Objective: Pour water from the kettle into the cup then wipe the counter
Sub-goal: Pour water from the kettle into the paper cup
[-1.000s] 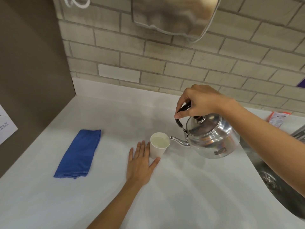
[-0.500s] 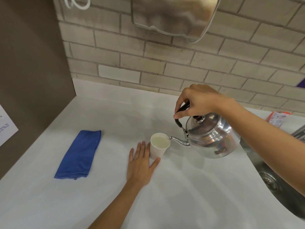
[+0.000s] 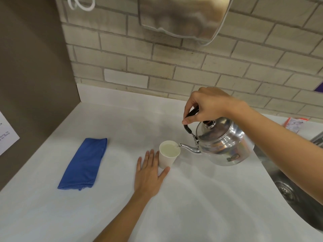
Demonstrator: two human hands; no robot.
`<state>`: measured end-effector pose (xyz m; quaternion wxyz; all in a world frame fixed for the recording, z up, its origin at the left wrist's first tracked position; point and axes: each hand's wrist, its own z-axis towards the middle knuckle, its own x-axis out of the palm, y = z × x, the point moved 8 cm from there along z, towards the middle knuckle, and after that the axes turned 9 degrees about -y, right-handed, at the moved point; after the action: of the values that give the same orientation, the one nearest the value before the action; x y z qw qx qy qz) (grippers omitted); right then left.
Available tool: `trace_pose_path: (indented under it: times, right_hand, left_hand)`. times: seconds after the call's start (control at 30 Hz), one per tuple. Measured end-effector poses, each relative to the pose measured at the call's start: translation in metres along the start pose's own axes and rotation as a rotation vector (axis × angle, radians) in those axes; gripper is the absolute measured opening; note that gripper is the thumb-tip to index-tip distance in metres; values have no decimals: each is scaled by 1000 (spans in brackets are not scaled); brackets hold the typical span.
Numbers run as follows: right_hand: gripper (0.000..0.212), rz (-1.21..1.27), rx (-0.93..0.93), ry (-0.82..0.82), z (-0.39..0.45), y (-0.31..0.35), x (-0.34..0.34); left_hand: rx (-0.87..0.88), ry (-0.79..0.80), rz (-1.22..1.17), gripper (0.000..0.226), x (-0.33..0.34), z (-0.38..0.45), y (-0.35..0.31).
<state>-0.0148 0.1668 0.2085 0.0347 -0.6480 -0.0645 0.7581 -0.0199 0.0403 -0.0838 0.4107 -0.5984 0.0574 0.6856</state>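
Observation:
A shiny steel kettle (image 3: pixel 222 145) hangs tilted above the white counter (image 3: pixel 192 206), its spout over the rim of a white paper cup (image 3: pixel 168 155) that holds pale liquid nearly to the top. My right hand (image 3: pixel 208 104) grips the kettle's black handle from above. My left hand (image 3: pixel 148 173) lies flat on the counter, fingers spread, with thumb and index finger against the base of the cup. A folded blue cloth (image 3: pixel 84 164) lies on the counter to the left, apart from both hands.
A steel sink (image 3: pixel 286 187) with a drain opens at the right edge. A brick wall (image 3: pixel 174 70) backs the counter, with a metal dispenser (image 3: pixel 183 14) mounted overhead. A brown side panel (image 3: pixel 31 75) closes the left. An orange packet (image 3: pixel 295 124) lies at the far right.
Almost nothing differs. The kettle stays tilted over the cup, and the liquid level in the cup looks slightly higher. My left hand has not moved.

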Motion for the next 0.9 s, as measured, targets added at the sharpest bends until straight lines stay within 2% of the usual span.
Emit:
trace_pose_path:
  times: [0.23, 0.4, 0.63, 0.7, 0.8, 0.9]
  right_hand:
    - [31, 119, 68, -11, -10, -15, 2]
    - [28, 375, 222, 23, -27, -44, 19]
    - [22, 694, 337, -18, -41, -86, 39]
    - [22, 734, 363, -29, -41, -99, 44]
    - [37, 745, 393, -43, -38, -119, 53]
    - [29, 739, 458, -55, -34, -143, 65]
  left_hand:
    - [2, 5, 4, 85, 0, -1, 0]
    - [0, 4, 1, 82, 1, 0, 1]
    - [1, -7, 0, 80, 0, 0, 1]
    - [-4, -7, -4, 79, -1, 0, 0]
    - [-7, -4, -7, 78, -1, 0, 0]
    - [-13, 0, -1, 79, -1, 0, 0]
